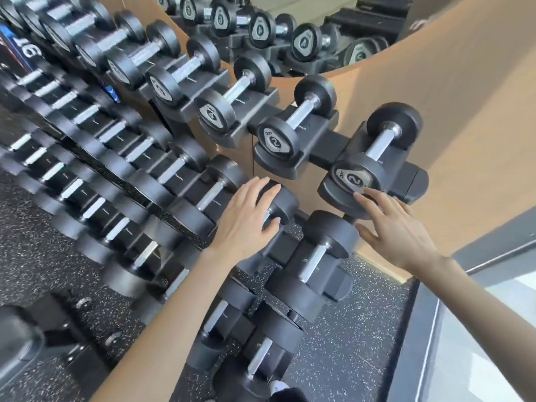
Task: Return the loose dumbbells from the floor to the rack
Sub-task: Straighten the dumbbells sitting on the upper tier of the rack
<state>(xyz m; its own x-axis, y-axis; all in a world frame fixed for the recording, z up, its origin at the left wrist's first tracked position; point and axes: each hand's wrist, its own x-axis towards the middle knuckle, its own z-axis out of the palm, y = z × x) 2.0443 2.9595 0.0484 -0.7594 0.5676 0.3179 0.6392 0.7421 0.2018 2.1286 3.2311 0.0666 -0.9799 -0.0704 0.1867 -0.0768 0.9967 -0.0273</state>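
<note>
Head view: every cradle in sight on the rack (pixel 324 142) holds a dumbbell, and none lies loose on the speckled floor (pixel 362 329), so the job looks nearly done. The left hand (pixel 246 219) rests flat, fingers spread, on a middle-tier dumbbell (pixel 285 203). The right hand (pixel 397 230), fingers straight and gripping nothing, touches the seated top-tier dumbbell marked 2 (pixel 355 178).

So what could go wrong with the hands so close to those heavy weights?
1. The right hand touches the dumbbell marked 2 with its fingertips, at the end of the top row. A hard nudge might tip it out of its cradle toward the lower dumbbell.
2. The left hand lies spread over a middle-row dumbbell. If that one rolls, fingers could get pinched.
</note>
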